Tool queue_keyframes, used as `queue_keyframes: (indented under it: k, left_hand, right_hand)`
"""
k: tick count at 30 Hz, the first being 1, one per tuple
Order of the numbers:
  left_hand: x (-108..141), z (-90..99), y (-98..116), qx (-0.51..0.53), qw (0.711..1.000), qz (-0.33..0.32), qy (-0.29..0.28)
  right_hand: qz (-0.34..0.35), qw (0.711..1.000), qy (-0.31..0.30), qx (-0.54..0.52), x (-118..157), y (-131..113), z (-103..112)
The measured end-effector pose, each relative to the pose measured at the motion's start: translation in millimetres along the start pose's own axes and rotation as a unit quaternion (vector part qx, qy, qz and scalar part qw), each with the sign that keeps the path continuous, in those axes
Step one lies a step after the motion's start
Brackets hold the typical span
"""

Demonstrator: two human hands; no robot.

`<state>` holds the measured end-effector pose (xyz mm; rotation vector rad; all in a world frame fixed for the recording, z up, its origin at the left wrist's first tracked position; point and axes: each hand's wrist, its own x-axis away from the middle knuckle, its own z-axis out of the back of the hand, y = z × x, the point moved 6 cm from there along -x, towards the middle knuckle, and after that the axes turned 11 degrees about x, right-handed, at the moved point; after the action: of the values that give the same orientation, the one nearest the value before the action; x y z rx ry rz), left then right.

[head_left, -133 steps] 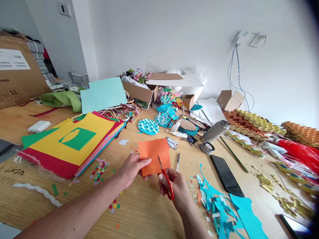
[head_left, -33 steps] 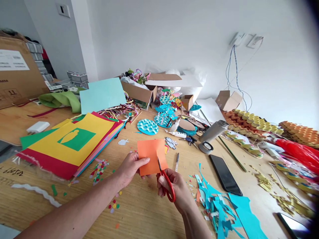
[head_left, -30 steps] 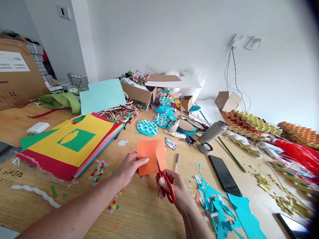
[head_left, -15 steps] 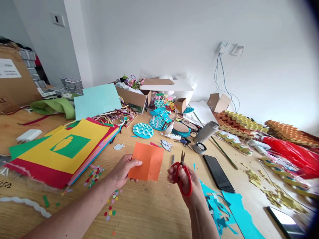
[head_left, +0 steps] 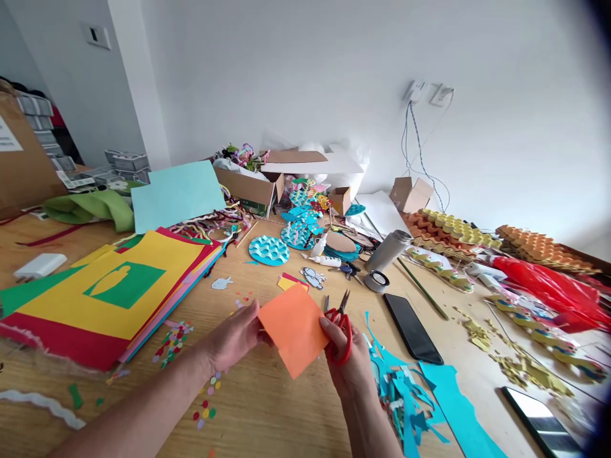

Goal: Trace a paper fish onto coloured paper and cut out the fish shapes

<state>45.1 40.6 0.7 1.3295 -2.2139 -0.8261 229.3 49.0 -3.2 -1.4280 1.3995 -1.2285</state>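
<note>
Between my hands is a sheet of orange paper (head_left: 296, 331), turned so a corner points down. My left hand (head_left: 236, 340) is closed on its left corner, with some fingers hidden behind the sheet. My right hand (head_left: 351, 369) grips red-handled scissors (head_left: 347, 331), blades pointing up and away. Its thumb also presses on the paper's right edge. Just beyond the paper lie small yellow and red paper pieces (head_left: 287, 280) and a fish-shaped cutout (head_left: 312, 277). A pale fish cutout (head_left: 222, 283) rests farther left.
Coloured paper sheets (head_left: 143, 324) are stacked at left. Blue paper scraps (head_left: 405, 407) and a black phone (head_left: 413, 327) lie at right, near a metal flask (head_left: 389, 250). Egg cartons (head_left: 458, 229) and a cardboard box (head_left: 252, 184) stand at the back.
The orange paper has turned and tilted to a diamond position. My right hand, still with the scissors, has come left to touch its edge. The view has shifted slightly right.
</note>
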Motion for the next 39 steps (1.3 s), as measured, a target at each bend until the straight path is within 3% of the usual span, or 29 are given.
queue_keyframes:
  k: [3,5,8,12,16,20,24,27,33,39]
  left_hand:
    - [2,-17.5,-1,-0.016,0.994,-0.007,-0.109]
    - [4,-24.6,-6,-0.027,0.991,0.014,-0.133]
    - [3,-23.3,-13,-0.021,0.996,0.020,-0.084]
    - [-2,-7.7,-17,-0.002,0.999,-0.007,0.048]
    - [-4,5.1,-13,0.038,0.989,-0.045,0.134]
    - [-4,18.8,3,0.046,0.971,-0.122,0.199]
    - [-4,25.9,16,0.021,0.962,-0.180,0.202]
    - [-4,28.1,21,-0.011,0.958,-0.204,0.203]
    - [-3,20.2,22,-0.048,0.961,-0.210,0.173]
    - [-3,12.6,20,-0.066,0.966,-0.199,0.152]
  right_hand:
    - [0.022,0.998,0.060,0.000,0,3,5]
    - [0.043,0.995,0.087,0.019,3,3,6]
    - [0.077,0.991,0.102,0.045,8,0,2]
    - [0.093,0.987,0.087,0.097,14,-2,-8]
    - [0.090,0.982,0.053,0.159,15,-6,-14]
    - [0.068,0.978,-0.015,0.197,15,-7,-16]
    - [0.004,0.962,-0.138,0.238,19,1,-26]
    - [-0.028,0.947,-0.193,0.257,24,7,-33]
    - [-0.070,0.927,-0.237,0.283,28,15,-41]
    - [-0.060,0.931,-0.232,0.276,27,17,-40]
